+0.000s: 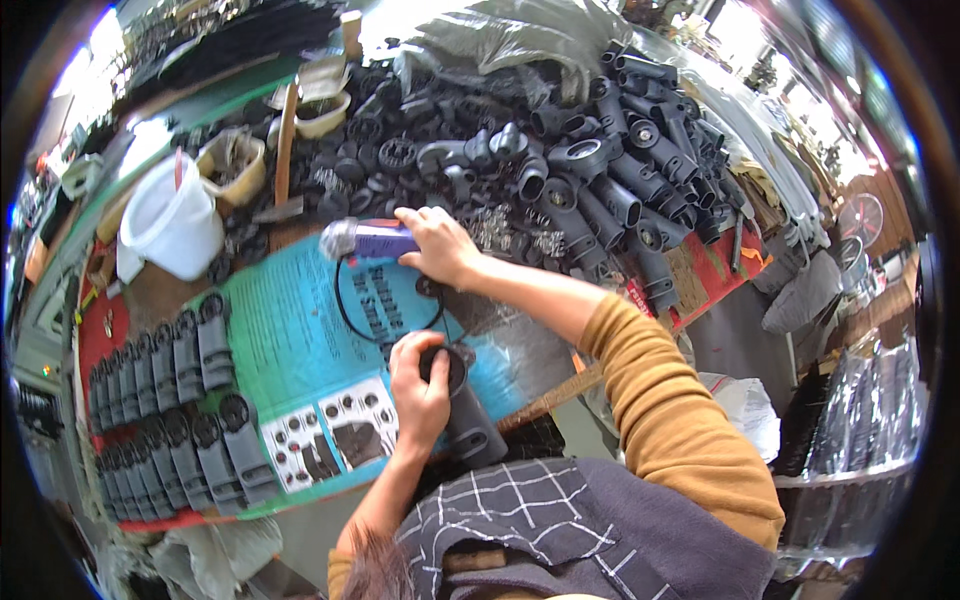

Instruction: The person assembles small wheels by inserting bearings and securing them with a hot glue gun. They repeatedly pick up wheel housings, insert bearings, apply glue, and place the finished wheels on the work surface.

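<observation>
My left hand [418, 392] is closed round the upper end of a dark grey plastic tubular housing [472, 425], its thumb at the round opening. The housing is tilted near the table's front edge, close to my body. Farther out, my right hand [442, 247] grips one end of a purple container [382, 240] with a clear, shiny end pointing left. Its fingers lie over the container; the palm side is hidden. A thin black loop [345, 312], perhaps a cord or ring, curves over the printed blue-green sheet [290, 330] between the hands.
Two rows of grey housings [215, 350] stand at the left. Behind lies a heap of dark plastic parts [400, 150], with more tubular housings [640, 150] piled at the right. A white bucket [172, 220], a tan tub [235, 165] and a wooden-handled tool [286, 145] stand at the back left.
</observation>
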The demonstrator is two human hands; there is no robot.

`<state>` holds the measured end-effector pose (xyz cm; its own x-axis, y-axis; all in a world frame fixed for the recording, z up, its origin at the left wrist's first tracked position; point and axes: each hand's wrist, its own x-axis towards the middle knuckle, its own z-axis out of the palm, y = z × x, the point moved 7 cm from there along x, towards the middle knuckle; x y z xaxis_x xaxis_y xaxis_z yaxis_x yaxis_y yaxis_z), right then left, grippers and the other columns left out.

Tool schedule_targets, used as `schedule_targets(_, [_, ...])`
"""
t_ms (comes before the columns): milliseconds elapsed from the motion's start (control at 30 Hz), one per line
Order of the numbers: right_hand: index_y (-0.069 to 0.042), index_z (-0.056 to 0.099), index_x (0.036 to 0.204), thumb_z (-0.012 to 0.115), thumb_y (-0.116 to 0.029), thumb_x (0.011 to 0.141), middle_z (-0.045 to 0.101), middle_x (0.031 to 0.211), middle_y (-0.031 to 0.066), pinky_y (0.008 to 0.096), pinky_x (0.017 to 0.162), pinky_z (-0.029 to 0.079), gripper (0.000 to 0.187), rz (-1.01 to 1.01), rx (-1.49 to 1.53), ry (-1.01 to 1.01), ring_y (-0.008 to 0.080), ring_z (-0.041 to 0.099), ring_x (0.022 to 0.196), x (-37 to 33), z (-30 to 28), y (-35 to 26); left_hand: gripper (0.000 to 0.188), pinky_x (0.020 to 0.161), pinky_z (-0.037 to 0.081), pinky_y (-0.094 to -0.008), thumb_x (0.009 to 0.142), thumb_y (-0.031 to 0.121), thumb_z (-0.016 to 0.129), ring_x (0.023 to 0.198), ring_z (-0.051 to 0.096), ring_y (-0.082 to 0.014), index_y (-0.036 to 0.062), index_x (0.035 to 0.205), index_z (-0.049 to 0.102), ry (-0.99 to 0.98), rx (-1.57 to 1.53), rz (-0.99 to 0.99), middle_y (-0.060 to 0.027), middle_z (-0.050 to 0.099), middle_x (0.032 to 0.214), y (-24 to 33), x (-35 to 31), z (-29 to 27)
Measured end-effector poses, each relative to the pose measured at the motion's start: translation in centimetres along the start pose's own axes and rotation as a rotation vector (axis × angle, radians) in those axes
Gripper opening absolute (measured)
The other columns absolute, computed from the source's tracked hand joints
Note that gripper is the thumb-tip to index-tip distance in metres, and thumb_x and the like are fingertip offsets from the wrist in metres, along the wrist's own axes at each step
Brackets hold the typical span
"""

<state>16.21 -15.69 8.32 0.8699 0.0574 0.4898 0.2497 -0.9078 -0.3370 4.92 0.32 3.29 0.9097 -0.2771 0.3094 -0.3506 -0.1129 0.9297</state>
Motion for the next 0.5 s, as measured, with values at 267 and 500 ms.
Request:
schedule_targets(267, [-0.003,0.064,0.101,0.072,-0.039,0.087,0.066,0.089,0.0025,0.026,0.07,0.049,0.04,0.647,1.146,-0.405,0.0109,0.06,0.078,-9.0,-4.9,0.2,0.04,0.107,0.033,-0.044,0.096,0.027,0.063,0.128,0.036,-0.0301,-0.0001,0.123,0.053,0.3,-0.2,0.078,-0.0149,0.041,0.132,4.5,10.5,0.7])
schedule_targets(500, [0.002,0.06,0.106,0.069,-0.038,0.09,0.062,0.09,0.0129,0.0341,0.073,0.054,0.044,0.738,1.114,0.62,0.022,0.061,0.085,4.7,-26.3,27.8,0.03,0.095,0.043,-0.0385,0.09,0.026,0.069,0.119,0.045,-0.0274,0.0084,0.113,0.063,0.14,0.116,0.13,-0.0135,0.047,0.126,3.0,4.9,-2.7])
